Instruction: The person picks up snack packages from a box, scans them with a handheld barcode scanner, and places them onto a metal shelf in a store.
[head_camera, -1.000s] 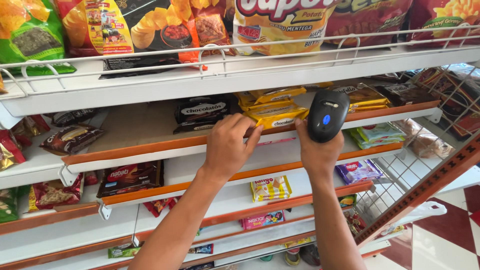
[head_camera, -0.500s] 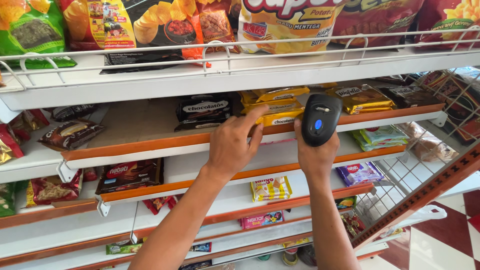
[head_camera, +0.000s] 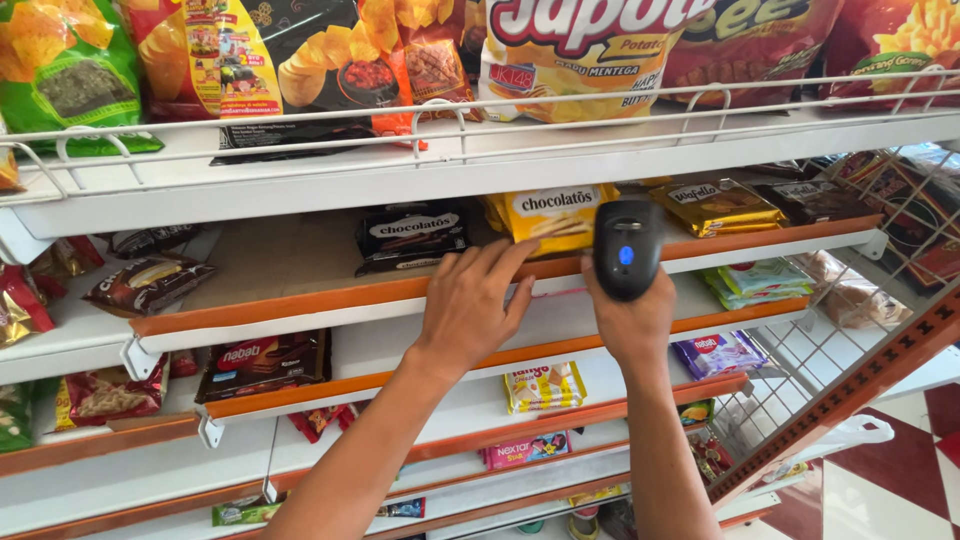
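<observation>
My right hand (head_camera: 632, 322) grips a black handheld barcode scanner (head_camera: 626, 247) with a blue light, raised in front of the orange front strip of the second shelf (head_camera: 300, 303). My left hand (head_camera: 472, 303) rests with fingers spread on that same strip, just left of the scanner. Right behind my fingers sits a yellow wafer pack (head_camera: 555, 216), and a black wafer pack (head_camera: 412, 234) lies to its left on the shelf.
Large chip bags (head_camera: 300, 60) fill the wire-fronted top shelf (head_camera: 500, 150). Gold snack packs (head_camera: 716, 205) lie right of the scanner. Lower shelves hold small biscuit and wafer packs (head_camera: 545, 386). A wire rack side (head_camera: 850, 330) stands at right above a red and white tiled floor (head_camera: 900, 470).
The scanner has shifted left and slightly down toward the yellow pack. My left hand slid a little along the shelf strip. The view came closer to the shelf.
</observation>
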